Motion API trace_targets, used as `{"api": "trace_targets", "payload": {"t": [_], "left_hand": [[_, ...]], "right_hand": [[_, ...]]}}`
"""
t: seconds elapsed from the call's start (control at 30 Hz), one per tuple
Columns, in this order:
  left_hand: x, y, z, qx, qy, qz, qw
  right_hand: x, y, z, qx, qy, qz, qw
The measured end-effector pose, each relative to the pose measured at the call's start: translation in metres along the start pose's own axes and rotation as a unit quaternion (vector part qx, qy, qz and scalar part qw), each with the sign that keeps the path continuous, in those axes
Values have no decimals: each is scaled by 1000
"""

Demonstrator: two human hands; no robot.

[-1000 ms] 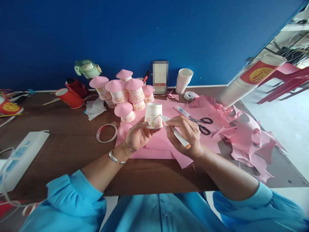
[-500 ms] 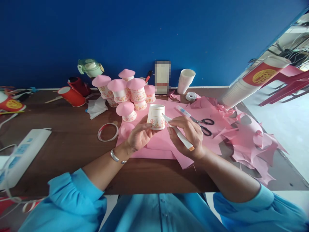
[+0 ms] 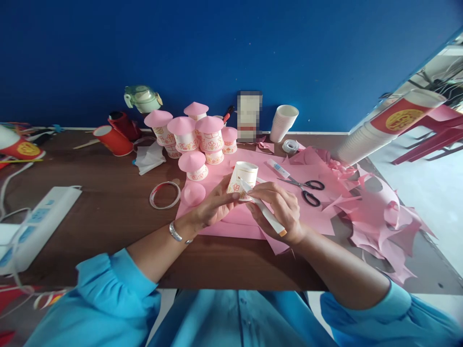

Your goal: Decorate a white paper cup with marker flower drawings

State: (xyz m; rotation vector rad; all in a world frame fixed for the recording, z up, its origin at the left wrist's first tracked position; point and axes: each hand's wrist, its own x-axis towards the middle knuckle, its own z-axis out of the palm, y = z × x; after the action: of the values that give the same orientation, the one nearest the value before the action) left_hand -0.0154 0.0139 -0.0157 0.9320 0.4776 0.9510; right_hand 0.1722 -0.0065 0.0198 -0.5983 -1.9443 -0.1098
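Observation:
My left hand [image 3: 218,205] is closed round the lower part of a white paper cup [image 3: 246,172], held upside down and slightly tilted. Orange-red flowers and a thin line are drawn on the cup's side. In my right hand [image 3: 278,207] is a white marker pen [image 3: 269,217] with an orange end, its tip against or very near the cup's side. Both hands are above a sheet of pink paper [image 3: 231,225]. Behind them stand several decorated cups with pink cone roofs [image 3: 210,124]. A loose pink cone [image 3: 193,193] lies left of the held cup.
Black-handled scissors [image 3: 307,190] and a glue stick [image 3: 278,168] lie right of the cup. Pink paper scraps [image 3: 383,221] cover the table's right side. A tape roll [image 3: 165,195] rests on the left, beyond it a power strip [image 3: 39,224]. Stacked cups [image 3: 284,124] stand by the wall.
The cup has tilted and turned a little in my left hand. The marker's tip has shifted from the cup's right edge to the middle of its drawn side. The view has moved slightly.

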Motion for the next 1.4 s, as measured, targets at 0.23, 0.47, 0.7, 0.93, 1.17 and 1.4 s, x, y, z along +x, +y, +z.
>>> {"api": "trace_targets", "payload": {"t": [0.23,0.47,0.7,0.93,1.17,1.4], "left_hand": [[0,-6,-7,70,13,-13,997],[-3,-7,-9,150,32,6,988],[-4,-1,-1,229,57,37,971],[-5,-2,-2,307,100,34,946],[-3,-4,-4,323,105,28,940],[-3,-2,-1,307,116,30,944]], "right_hand": [[-2,1,1,-4,-12,-4,1000],[-3,1,2,-3,-12,-9,1000],[-1,4,0,-15,-4,-7,1000],[0,6,-1,-18,9,-8,1000],[-2,6,-2,-12,9,0,1000],[-4,8,2,-11,1,9,1000]]}}
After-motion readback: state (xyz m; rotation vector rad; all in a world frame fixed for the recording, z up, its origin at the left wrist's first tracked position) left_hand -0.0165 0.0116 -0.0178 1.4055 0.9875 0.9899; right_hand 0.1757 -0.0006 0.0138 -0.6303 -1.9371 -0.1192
